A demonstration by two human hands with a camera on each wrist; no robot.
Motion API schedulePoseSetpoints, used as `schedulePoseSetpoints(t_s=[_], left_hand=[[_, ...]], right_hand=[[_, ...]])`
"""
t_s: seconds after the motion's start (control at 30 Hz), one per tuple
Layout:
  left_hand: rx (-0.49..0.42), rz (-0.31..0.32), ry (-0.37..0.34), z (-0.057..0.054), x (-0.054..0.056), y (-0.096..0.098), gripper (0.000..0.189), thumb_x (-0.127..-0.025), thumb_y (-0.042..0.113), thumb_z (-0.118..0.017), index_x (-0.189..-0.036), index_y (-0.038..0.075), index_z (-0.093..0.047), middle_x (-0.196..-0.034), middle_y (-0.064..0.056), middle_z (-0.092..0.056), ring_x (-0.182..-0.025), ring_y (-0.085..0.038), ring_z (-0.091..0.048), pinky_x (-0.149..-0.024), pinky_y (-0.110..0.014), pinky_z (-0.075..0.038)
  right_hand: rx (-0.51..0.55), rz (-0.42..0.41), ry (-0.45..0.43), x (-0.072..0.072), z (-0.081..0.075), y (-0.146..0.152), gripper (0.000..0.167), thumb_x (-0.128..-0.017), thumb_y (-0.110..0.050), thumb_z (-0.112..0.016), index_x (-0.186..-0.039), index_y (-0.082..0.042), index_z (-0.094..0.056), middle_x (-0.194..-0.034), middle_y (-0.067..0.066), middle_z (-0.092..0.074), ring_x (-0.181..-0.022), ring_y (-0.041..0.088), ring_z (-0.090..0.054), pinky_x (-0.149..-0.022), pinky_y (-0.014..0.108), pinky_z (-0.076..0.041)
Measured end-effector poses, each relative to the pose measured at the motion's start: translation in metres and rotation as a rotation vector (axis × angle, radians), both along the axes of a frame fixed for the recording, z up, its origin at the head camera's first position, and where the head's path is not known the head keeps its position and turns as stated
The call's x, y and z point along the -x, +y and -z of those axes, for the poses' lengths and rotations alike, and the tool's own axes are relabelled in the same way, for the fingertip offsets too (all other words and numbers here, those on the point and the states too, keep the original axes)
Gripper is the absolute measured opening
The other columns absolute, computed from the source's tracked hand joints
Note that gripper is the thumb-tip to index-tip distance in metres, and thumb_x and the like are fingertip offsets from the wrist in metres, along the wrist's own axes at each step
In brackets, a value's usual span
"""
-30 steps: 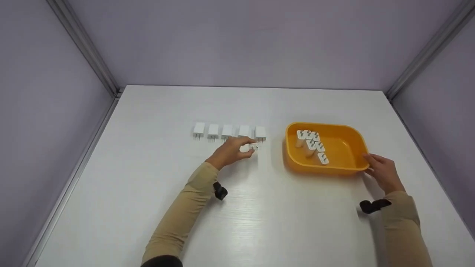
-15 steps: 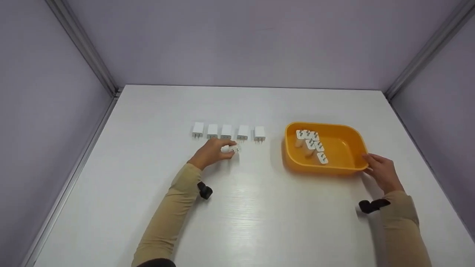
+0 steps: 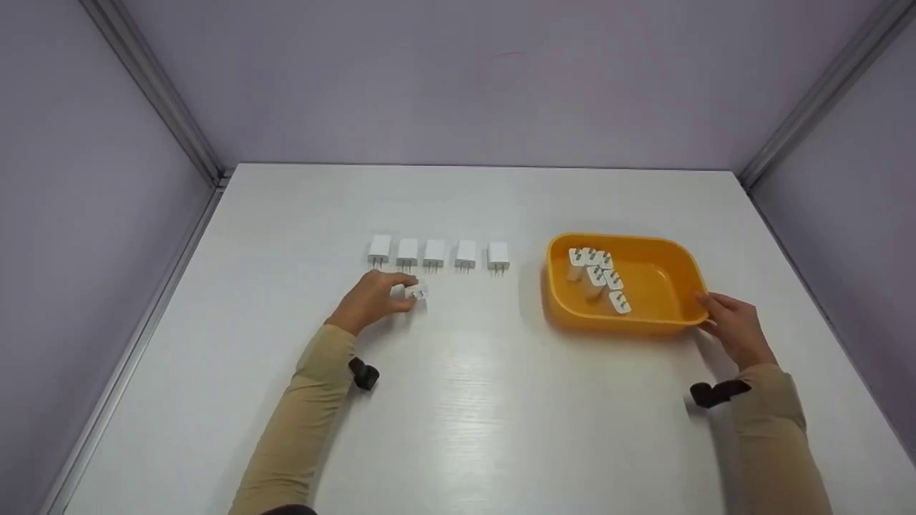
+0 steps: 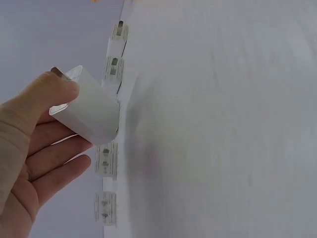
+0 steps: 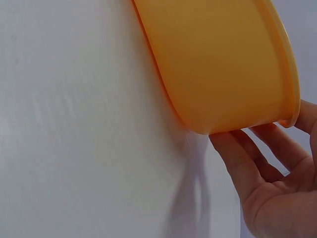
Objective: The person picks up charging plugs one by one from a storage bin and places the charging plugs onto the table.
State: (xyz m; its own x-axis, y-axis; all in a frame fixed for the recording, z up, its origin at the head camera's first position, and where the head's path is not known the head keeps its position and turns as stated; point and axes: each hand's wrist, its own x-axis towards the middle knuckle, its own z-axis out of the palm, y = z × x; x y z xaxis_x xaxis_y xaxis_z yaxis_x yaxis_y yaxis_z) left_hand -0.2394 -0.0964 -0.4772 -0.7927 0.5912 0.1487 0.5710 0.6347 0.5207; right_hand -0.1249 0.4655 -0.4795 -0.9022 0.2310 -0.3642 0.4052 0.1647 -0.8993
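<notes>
My left hand (image 3: 372, 297) pinches a white charger plug (image 4: 91, 109) between thumb and fingers, in front of the left end of a row of similar plugs. In the left wrist view the thumb lies over its prong end. Several white charger plugs (image 3: 434, 254) lie in that row on the table, prongs facing me. Thumb at the rim and fingers against the outer wall, my right hand (image 3: 737, 327) grips the right front corner of an orange plastic basin (image 3: 615, 324). Inside its left part, several more charger plugs (image 3: 596, 276) stand with prongs pointing up.
The white table (image 3: 465, 415) stretches in front of the row and the basin. Pale walls (image 3: 458, 86) enclose it at the back and both sides. Each wrist wears a black camera, one on the left (image 3: 365, 374) and one on the right (image 3: 718, 393).
My left hand has carried the charger plug leftward along the front of the row, from its right end to near its left end. The right hand keeps its grip on the basin.
</notes>
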Motion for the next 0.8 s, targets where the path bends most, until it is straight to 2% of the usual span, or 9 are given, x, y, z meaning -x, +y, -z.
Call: schedulePoseSetpoints(t_s=[0.4, 0.63, 0.8], left_hand=[[0.059, -0.082, -0.029, -0.005, 0.003, -0.032, 0.033, -0.084, 0.012, -0.071, -0.115, 0.0, -0.068, -0.114, -0.017, -0.071, -0.11, -0.033, -0.067, -0.096, -0.046, -0.053], [0.053, -0.059, 0.017, -0.002, 0.004, -0.039, 0.033, -0.081, 0.007, -0.073, -0.113, -0.001, -0.068, -0.114, -0.019, -0.071, -0.107, -0.034, -0.068, -0.093, -0.043, -0.055], [0.069, -0.079, 0.017, 0.001, 0.006, -0.04, 0.031, -0.083, 0.004, -0.069, -0.114, -0.002, -0.066, -0.115, -0.019, -0.07, -0.107, -0.033, -0.068, -0.092, -0.044, -0.055]], right_hand=[[-0.043, 0.005, -0.037, 0.002, 0.001, -0.001, 0.085, -0.091, -0.053, -0.053, -0.149, 0.003, -0.025, -0.105, -0.019, -0.05, -0.094, -0.008, -0.054, -0.077, 0.005, -0.052], [0.081, 0.003, 0.073, -0.001, 0.001, 0.0, 0.082, -0.094, -0.038, -0.058, -0.147, 0.013, -0.022, -0.094, -0.024, -0.062, -0.089, -0.009, -0.061, -0.077, 0.008, -0.053], [0.089, 0.013, 0.081, -0.002, 0.0, -0.001, 0.082, -0.093, -0.038, -0.059, -0.146, 0.013, -0.022, -0.093, -0.024, -0.062, -0.088, -0.008, -0.061, -0.076, 0.008, -0.054]])
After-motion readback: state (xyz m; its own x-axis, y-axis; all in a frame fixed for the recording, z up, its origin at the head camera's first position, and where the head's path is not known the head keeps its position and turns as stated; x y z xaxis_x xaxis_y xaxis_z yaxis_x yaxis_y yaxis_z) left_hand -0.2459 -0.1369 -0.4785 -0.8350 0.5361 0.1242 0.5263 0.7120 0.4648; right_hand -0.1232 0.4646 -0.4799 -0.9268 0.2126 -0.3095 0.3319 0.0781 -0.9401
